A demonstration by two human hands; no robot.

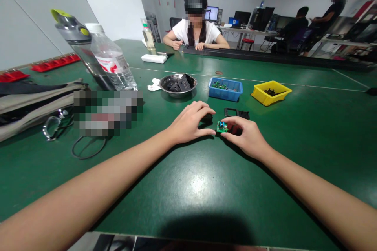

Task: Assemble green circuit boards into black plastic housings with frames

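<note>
My right hand (pixel 247 135) pinches a small green circuit board (pixel 221 127) with a blue component on it, thumb on the near side and fingers on the far side. To its left, my left hand (pixel 193 122) is low over the table, with thumb and index finger spread apart and pointing at the board. A small black part (pixel 207 119) shows under the left fingers; whether they touch it I cannot tell. Just beyond my right hand lies a flat black plastic frame (pixel 236 113) with a rectangular opening.
Beyond my hands stand a metal bowl (pixel 178 95) of black parts, a blue bin (pixel 226 93) with circuit boards and a yellow bin (pixel 266 100) with black pieces. Bottles (pixel 113 60) and a bag (pixel 38 106) occupy the left. Across the green table (pixel 188 204) sits a person (pixel 196 27).
</note>
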